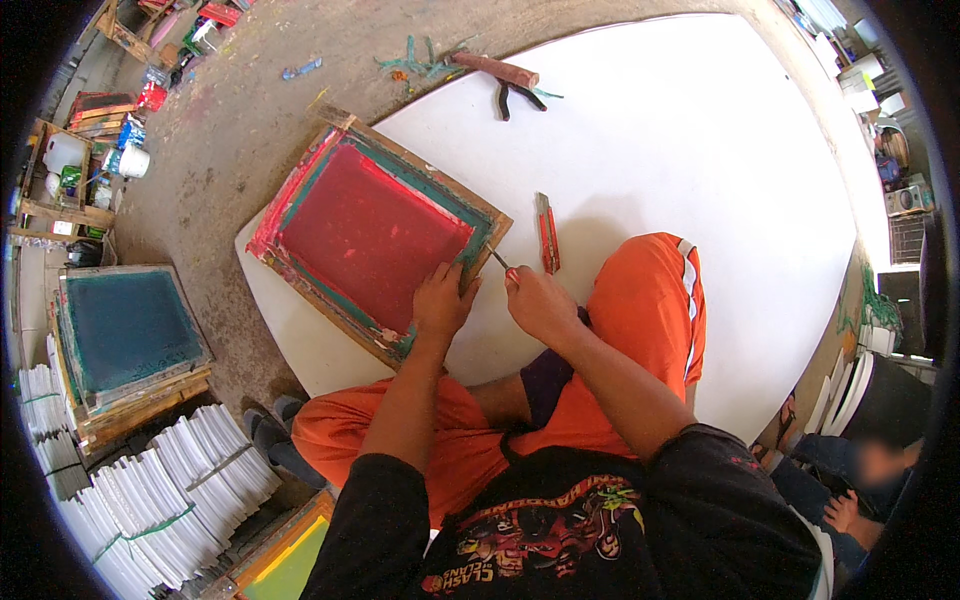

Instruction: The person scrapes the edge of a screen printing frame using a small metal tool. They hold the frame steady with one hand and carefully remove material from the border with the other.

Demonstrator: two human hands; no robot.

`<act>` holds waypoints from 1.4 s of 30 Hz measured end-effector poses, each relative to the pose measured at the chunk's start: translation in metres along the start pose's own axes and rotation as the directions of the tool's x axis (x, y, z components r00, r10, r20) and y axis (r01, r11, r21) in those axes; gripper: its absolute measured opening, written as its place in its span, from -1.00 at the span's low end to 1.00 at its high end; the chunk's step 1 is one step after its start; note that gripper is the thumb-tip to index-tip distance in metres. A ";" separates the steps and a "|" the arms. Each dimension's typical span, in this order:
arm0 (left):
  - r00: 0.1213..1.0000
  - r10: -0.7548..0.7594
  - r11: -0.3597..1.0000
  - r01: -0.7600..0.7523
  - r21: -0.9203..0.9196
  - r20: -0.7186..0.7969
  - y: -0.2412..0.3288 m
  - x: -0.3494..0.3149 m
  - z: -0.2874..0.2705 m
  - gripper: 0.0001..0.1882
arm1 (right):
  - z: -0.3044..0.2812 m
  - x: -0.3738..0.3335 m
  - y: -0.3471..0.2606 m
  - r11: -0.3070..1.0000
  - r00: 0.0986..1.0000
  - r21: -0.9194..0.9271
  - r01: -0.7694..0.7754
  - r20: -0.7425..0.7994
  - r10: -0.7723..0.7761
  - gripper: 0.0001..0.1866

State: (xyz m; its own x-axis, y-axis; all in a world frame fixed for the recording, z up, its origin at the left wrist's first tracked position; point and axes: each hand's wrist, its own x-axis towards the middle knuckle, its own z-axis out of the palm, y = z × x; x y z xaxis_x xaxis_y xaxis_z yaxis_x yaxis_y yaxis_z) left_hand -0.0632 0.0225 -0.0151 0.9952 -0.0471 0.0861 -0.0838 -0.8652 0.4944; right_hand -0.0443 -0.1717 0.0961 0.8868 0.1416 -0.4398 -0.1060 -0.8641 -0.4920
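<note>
A wooden screen-printing frame (365, 235) lies tilted in front of me, its mesh stained red with a green border. My left hand (443, 300) rests on the frame's near right corner, fingers stretched over the mesh and edge; it is open. My right hand (541, 304) is closed around the handle of a screwdriver-like tool (499, 260). A bit of red handle shows, and its thin metal shaft points at the frame's right wooden side; whether the tip touches is too small to tell. Just beyond the right hand lies a red utility knife (546, 235).
I sit cross-legged on a white board (700, 130). Black-handled pliers (510, 98) and a wooden stick (495, 69) lie at its far edge. At left are stacked screen frames (130, 325) and tied white bundles (170, 490). Another person (850, 515) sits at lower right.
</note>
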 end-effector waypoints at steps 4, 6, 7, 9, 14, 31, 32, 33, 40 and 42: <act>0.999 0.027 0.998 -0.024 -0.053 0.041 -0.004 0.001 -0.001 -0.57 | -0.005 -0.002 -0.017 0.985 0.996 -0.152 0.077 -0.023 -0.082 -0.60; 0.999 0.045 0.997 -0.044 -0.062 0.028 -0.001 0.001 -0.003 -0.58 | 0.002 0.004 -0.012 0.977 0.991 -0.172 0.129 -0.016 -0.134 -0.62; 0.999 0.043 0.997 -0.042 -0.059 0.027 0.000 0.002 -0.005 -0.58 | 0.004 0.009 -0.008 0.974 0.986 -0.154 0.168 0.011 -0.168 -0.63; 0.999 0.039 0.998 -0.037 -0.053 0.023 0.002 0.003 -0.008 -0.58 | 0.003 0.016 0.002 0.997 0.993 0.063 0.037 0.109 -0.044 -0.64; 0.997 0.003 0.999 0.000 -0.045 0.073 0.002 0.004 -0.006 -0.57 | -0.005 0.011 0.002 0.809 0.904 0.432 -0.399 0.332 0.268 -0.60; 0.995 -0.017 0.998 0.023 -0.062 0.095 0.004 0.003 -0.007 -0.58 | 0.007 0.021 0.017 0.988 0.986 0.131 -0.076 0.154 0.055 -0.53; 0.998 0.002 0.998 0.002 -0.056 0.060 0.002 0.002 -0.006 -0.58 | 0.005 0.027 0.021 0.971 0.971 0.212 -0.109 0.233 0.059 -0.52; 0.999 0.020 0.999 -0.019 -0.048 0.025 0.002 0.002 -0.005 -0.58 | 0.005 0.027 0.025 0.938 0.962 0.301 -0.171 0.255 0.094 -0.50; 0.999 0.028 0.999 -0.027 -0.038 0.018 0.000 0.001 -0.006 -0.57 | 0.033 0.015 0.035 0.652 0.919 0.655 -0.382 0.341 0.197 -0.46; 0.999 0.042 0.998 -0.041 -0.045 0.004 0.002 0.003 -0.009 -0.57 | 0.050 0.022 0.049 0.808 0.985 0.566 -0.165 0.131 0.110 -0.44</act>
State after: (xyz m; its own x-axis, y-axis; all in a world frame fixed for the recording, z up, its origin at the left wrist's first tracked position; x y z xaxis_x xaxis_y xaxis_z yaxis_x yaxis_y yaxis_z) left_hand -0.0610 0.0249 -0.0060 0.9910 -0.0853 0.1027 -0.1270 -0.8391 0.5289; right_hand -0.0525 -0.1867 0.0253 0.8032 0.1081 -0.5859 -0.4867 -0.4482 -0.7498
